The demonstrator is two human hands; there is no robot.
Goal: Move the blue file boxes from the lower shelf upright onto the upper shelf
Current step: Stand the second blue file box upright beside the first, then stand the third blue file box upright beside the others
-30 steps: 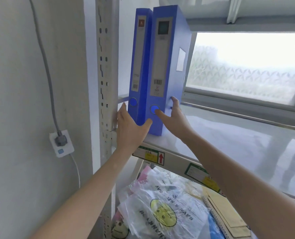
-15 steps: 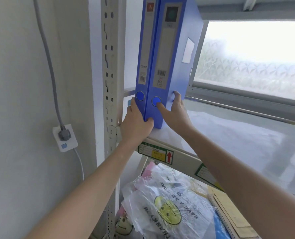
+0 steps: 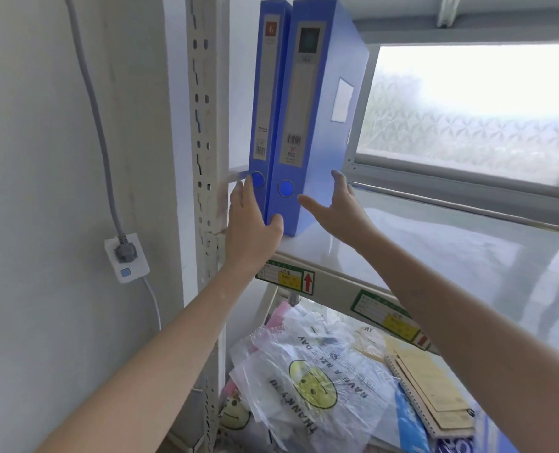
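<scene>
Two blue file boxes upright on the upper shelf [image 3: 402, 256], at its left end just beside the perforated post [image 3: 206, 125]. Left file box [image 3: 266, 103] narrow, spine facing out; right file box [image 3: 307, 125] wider, pressed against it, side by side and touching. Left hand [image 3: 252, 223] at the foot of the left file box, palm flat along its outer side next to the post, thumb hooked across the bottom of the spines; fingers [image 3: 242, 194] extended, not clenched. Right hand [image 3: 340, 207] spread open against the lower right side of the right file box, fingers released and straight, thumb reaching toward the round spine hole. Both boxes squeezed lightly between the two palms rather than gripped. Below the shelf, on the lower shelf, a clear plastic bag [image 3: 307, 380] with a yellow smiley and a spiral notebook [image 3: 431, 387]. Left of the post, a wall socket [image 3: 126, 256] with a grey plug.
</scene>
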